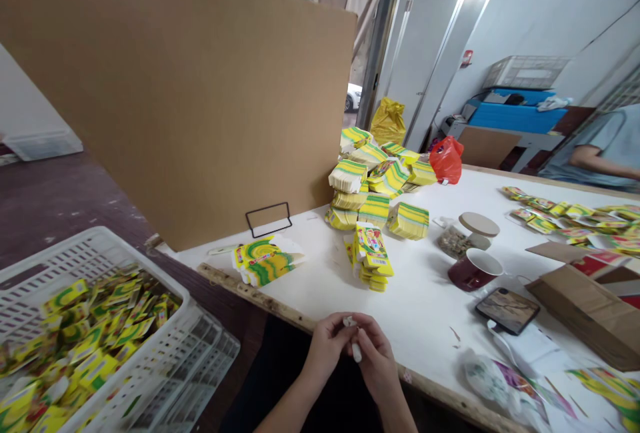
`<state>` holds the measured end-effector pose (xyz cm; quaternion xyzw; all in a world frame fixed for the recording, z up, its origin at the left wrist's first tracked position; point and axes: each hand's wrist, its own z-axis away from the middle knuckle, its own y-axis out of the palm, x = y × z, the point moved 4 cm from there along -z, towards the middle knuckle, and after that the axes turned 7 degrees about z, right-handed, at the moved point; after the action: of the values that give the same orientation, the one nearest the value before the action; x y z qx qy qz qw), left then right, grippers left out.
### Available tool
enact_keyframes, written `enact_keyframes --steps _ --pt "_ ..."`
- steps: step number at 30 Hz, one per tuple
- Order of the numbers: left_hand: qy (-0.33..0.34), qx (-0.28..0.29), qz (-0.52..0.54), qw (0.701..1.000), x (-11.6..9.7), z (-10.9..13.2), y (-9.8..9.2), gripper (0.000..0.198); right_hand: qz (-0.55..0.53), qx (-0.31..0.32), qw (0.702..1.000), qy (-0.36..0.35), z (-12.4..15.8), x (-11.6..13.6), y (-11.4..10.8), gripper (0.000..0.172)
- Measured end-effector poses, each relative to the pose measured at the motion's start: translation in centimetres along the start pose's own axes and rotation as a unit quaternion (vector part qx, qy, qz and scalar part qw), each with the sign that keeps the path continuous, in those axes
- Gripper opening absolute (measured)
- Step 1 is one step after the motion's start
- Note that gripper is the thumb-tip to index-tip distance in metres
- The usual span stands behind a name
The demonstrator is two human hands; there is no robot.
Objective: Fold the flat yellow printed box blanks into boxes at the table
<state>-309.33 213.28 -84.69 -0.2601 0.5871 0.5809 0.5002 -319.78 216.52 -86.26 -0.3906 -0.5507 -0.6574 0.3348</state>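
White walls (540, 6), grey door (435, 40), dark floor (60, 200)

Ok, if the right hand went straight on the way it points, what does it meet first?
The right hand points forward-left, so it first meets the small white piece both hands pinch, then, likely, the left hand.

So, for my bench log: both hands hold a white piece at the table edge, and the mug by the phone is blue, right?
No: in the head view the mug by the phone is dark red, not blue. Left hand and right hand do hold the white piece at the table edge.
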Motion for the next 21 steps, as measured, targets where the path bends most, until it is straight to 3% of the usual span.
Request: enact_keyframes --steps 21 --pt "0.010 0.012 -0.007 1.000 0.5 -0.4 0.2 0.063 -0.060 -0.013 0.998 0.009 -0.3 -1.2 -0.5 0.032"
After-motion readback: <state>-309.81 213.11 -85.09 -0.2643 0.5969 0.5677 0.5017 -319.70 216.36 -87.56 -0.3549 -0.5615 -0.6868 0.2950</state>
